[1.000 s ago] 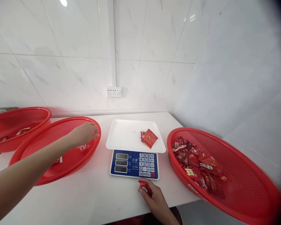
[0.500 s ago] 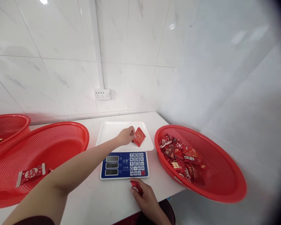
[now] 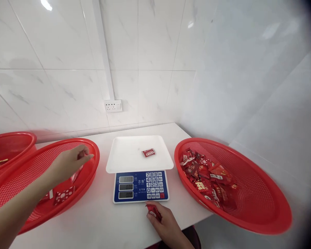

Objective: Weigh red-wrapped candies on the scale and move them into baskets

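My left hand hovers over the middle red basket, fingers curled round a red packet that hangs just under them. More red packets lie on that basket's floor. At the table's front edge my right hand pinches a small red candy, right below the scale's blue keypad. One small red candy lies on the scale's white tray.
A large red basket at the right holds several red packets and overhangs the table's edge. A third red basket sits at the far left. A wall socket is on the tiled wall behind the scale.
My left hand took the larger red packet off the scale tray and swung left over the middle basket. A small candy remains on the tray. My right hand has stayed put.
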Tool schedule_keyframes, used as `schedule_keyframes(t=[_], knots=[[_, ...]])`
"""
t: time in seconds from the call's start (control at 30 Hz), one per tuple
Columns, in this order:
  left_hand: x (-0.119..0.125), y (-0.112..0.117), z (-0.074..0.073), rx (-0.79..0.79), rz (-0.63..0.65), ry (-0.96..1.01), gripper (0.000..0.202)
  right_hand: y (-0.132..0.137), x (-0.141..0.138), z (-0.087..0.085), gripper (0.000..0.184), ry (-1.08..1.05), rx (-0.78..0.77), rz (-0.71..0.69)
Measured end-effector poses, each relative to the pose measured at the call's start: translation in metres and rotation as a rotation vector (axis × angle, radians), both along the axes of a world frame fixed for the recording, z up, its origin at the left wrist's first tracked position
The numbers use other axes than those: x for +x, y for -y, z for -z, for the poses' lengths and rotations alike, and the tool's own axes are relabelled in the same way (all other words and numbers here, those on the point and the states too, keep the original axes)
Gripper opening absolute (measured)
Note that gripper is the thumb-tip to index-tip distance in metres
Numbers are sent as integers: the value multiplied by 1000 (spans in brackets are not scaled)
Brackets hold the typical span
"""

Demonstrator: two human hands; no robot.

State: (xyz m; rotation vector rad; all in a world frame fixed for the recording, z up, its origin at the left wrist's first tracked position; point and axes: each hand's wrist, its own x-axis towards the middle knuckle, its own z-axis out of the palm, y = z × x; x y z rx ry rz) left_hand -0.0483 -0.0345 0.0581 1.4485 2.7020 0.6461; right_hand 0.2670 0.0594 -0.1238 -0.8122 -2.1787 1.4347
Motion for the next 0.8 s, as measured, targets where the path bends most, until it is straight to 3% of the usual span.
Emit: schedule_keyframes(t=[0.1,0.17,0.27,0.37,0.47,0.6,0.8], knots=[[22,-33,13,-76,153,-6,29,0,0,2,30,5,-1,4],[41,-66,24,-52,346,-2,28,0,0,3,31,0,0,18],[72,-119,43,-69,505,-7,27,2,-1,4,31,-20,-6,47],[97,-159,59,-134,592,-29,32,3,0,3,31,-21,1,80],[111,-178,66,-185,629,-73,30,5,1,1,32,-25,-2,93],[102,-165,55,-174,624,-138,33,4,1,1,32,-27,-18,80],[33,-83,18,-124,430,-189,30,1,3,6,33,-27,-2,25]])
